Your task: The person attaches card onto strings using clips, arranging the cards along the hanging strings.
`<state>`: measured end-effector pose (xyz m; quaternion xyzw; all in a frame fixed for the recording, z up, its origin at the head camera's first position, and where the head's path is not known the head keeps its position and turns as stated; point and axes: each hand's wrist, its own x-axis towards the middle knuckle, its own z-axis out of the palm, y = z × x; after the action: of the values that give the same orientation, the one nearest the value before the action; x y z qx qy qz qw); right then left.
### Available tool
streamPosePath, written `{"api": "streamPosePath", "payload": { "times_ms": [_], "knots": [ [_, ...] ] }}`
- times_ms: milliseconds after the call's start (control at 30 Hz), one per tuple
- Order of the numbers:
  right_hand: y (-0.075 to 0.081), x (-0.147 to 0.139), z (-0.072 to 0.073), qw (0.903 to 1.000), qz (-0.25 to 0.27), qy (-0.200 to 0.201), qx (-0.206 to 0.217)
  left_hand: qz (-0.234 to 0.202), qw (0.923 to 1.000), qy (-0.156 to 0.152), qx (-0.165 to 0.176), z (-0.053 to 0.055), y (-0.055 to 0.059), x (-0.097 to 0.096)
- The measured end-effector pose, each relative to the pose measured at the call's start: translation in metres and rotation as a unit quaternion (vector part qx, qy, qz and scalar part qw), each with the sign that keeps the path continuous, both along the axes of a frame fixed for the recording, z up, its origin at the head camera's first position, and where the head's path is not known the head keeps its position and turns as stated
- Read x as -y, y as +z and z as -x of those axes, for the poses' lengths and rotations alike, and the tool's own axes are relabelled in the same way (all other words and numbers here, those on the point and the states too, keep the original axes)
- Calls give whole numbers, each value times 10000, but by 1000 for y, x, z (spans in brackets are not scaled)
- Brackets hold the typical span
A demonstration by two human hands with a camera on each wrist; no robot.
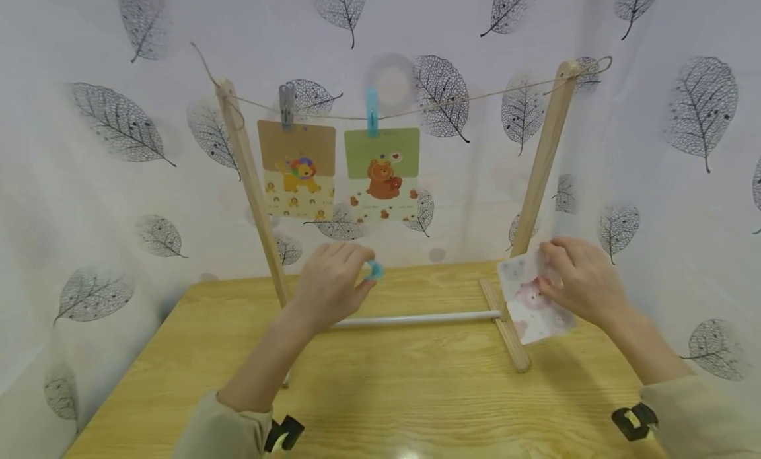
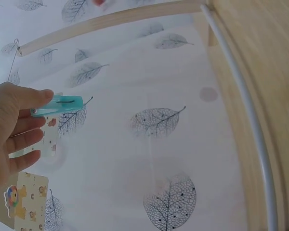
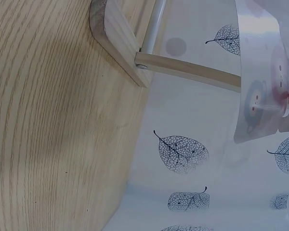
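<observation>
My left hand (image 1: 334,281) pinches a light-blue clothespin (image 2: 62,104) between thumb and forefinger, its other fingers loosely bent. On the right, my right hand (image 1: 585,277) holds a pale card with a pink animal (image 1: 531,300) by its upper right part, in front of the right post's foot. That card (image 3: 260,86) looks bent in the right wrist view. A lion card (image 1: 296,172) hangs from the twine (image 1: 475,97) by a grey clothespin (image 1: 287,105). Beside it a bear card (image 1: 383,175) hangs by a blue clothespin (image 1: 372,112).
Two wooden posts, left (image 1: 252,188) and right (image 1: 543,158), hold up the twine. A white rod (image 1: 416,319) joins them low down. The frame stands on a wood-grain table (image 1: 404,393), with a leaf-patterned curtain (image 1: 470,201) behind it.
</observation>
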<state>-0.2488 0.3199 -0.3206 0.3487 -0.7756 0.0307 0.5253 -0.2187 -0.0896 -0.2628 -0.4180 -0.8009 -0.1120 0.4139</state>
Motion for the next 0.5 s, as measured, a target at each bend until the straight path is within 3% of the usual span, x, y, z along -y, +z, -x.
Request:
{"api": "streamPosePath", "payload": {
  "times_ms": [500],
  "knots": [
    [19,15,6,9990,-98,-75,-427,-106,9996,-76,-258,6,25,-17]
  ]
}}
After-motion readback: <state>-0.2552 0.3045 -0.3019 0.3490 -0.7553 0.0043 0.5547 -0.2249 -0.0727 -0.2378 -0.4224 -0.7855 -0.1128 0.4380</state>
